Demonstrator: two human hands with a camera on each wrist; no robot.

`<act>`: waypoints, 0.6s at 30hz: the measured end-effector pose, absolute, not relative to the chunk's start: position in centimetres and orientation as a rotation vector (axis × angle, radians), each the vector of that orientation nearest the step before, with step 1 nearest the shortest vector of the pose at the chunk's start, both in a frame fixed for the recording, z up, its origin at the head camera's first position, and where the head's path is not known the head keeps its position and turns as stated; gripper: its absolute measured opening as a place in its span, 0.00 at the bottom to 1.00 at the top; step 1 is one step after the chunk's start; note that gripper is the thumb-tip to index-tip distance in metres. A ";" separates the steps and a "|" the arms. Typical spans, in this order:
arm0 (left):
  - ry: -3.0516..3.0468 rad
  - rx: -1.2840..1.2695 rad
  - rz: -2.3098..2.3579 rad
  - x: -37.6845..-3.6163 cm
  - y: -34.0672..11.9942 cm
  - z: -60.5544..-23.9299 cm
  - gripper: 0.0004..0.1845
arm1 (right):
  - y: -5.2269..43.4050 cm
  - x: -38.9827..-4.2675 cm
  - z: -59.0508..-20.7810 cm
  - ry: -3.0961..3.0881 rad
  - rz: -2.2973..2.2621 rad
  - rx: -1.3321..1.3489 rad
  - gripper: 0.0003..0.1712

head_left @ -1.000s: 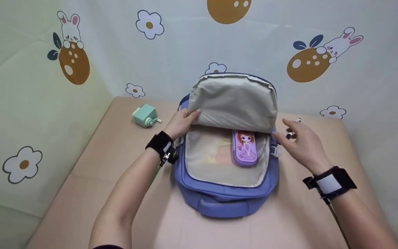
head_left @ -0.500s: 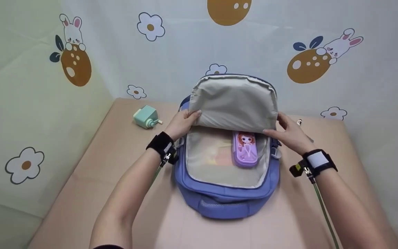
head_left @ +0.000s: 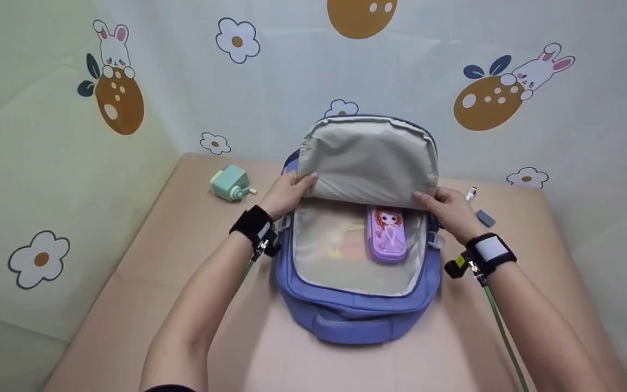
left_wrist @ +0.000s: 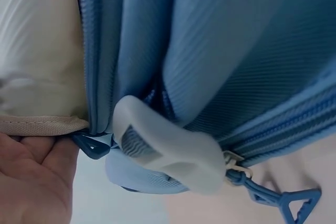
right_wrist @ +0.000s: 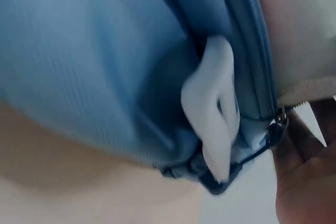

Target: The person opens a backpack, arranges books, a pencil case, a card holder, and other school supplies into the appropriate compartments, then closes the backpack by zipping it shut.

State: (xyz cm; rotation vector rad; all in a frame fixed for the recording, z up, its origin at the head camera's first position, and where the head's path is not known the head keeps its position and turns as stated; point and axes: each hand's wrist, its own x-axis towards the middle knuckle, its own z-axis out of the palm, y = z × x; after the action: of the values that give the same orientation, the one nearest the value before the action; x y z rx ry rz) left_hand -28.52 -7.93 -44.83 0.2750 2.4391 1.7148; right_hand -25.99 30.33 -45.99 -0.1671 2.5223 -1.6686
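Observation:
A blue backpack (head_left: 351,329) lies on the table with its front flap (head_left: 368,158) folded up, the beige lining showing. My left hand (head_left: 287,191) pinches the flap's left edge, thumb on the lining. At the right edge my right hand (head_left: 448,209) grips the flap the same way. Inside the pocket lies a purple pencil case (head_left: 387,239) with a doll picture, its top end hidden under the flap. The left wrist view has a zipper pull (left_wrist: 90,145) beside the fingers and a pale plastic buckle (left_wrist: 173,153). A similar buckle (right_wrist: 212,103) hangs in the right wrist view.
A mint-green bottle-shaped object (head_left: 230,182) lies on the table (head_left: 155,261) left of the backpack. Right of the backpack are a white marker-like stick (head_left: 471,194) and a small grey-blue block (head_left: 485,218). A printed curtain (head_left: 400,71) stands behind.
My right hand has come in from the right and taken hold of the flap's right edge. The left hand keeps its grip, and the flap has barely moved.

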 end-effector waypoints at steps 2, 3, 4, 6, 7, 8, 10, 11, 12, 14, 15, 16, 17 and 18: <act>2.425 0.278 1.719 -28.5 -8.0 -44.7 0.22 | 30.1 -26.0 -46.0 2.502 -1.703 -0.156 0.37; 2.419 0.282 1.721 -28.5 -8.0 -44.6 0.22 | 30.0 -26.1 -45.9 2.492 -1.717 -0.150 0.37; 2.420 0.288 1.717 -28.5 -8.1 -44.6 0.22 | 29.8 -26.0 -45.8 2.478 -1.732 -0.142 0.38; 2.420 0.302 1.709 -28.4 -8.2 -44.4 0.22 | 29.6 -26.0 -45.6 2.459 -1.756 -0.123 0.38; 2.415 0.313 1.709 -28.4 -8.2 -44.4 0.22 | 29.5 -26.0 -45.5 2.455 -1.763 -0.110 0.37; 2.406 0.322 1.711 -28.4 -8.3 -44.3 0.22 | 29.4 -26.0 -45.4 2.451 -1.767 -0.099 0.37; 2.389 0.336 1.700 -28.3 -8.4 -44.2 0.22 | 29.2 -26.1 -45.1 2.451 -1.761 -0.077 0.35; 2.377 0.340 1.696 -28.3 -8.5 -44.1 0.22 | 29.1 -26.1 -45.0 2.456 -1.758 -0.064 0.34; 2.365 0.343 1.690 -28.3 -8.6 -43.9 0.22 | 29.1 -26.1 -44.9 2.457 -1.755 -0.051 0.34; 2.357 0.349 1.661 -28.3 -8.9 -43.7 0.24 | 28.9 -26.2 -44.7 2.458 -1.753 -0.025 0.32; 2.364 0.358 1.635 -28.3 -9.1 -43.5 0.24 | 28.8 -26.2 -44.6 2.456 -1.755 -0.013 0.32; 2.376 0.380 1.607 -28.3 -9.4 -43.4 0.25 | 28.8 -26.3 -44.6 2.451 -1.763 -0.003 0.31; 2.387 0.401 1.579 -28.3 -9.7 -43.3 0.25 | 28.7 -26.3 -44.5 2.445 -1.768 0.005 0.31; 2.387 0.425 1.561 -28.3 -10.1 -43.2 0.26 | 28.6 -26.4 -44.5 2.437 -1.776 0.013 0.30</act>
State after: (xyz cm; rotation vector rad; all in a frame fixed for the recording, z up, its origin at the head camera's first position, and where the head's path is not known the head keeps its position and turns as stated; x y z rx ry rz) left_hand -28.32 -10.06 -43.19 0.4248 2.3866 1.5610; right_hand -26.39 28.62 -44.49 0.0126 2.4373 -1.7755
